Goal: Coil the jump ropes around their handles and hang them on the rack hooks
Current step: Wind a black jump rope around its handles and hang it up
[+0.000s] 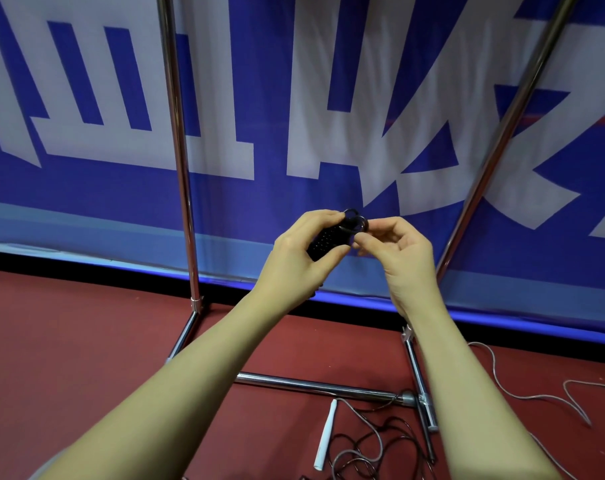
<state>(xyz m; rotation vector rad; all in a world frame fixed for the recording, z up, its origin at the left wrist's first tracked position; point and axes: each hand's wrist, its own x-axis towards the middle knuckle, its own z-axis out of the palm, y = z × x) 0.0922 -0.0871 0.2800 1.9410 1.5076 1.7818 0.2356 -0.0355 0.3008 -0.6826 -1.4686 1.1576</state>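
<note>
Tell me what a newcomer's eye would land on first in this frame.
Centre frame, the left hand grips black handles while the right hand pinches a black rope loop at their top. Behind stands a blue-and-white banner crossed by chrome rack poles. On the red floor, bottom right, lie a white handle and loose ropes.

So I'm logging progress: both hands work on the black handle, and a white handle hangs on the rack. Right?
Not quite. In the head view the white handle lies on the red floor, not on the rack. Both hands, left and right, do hold the black handle.
</note>
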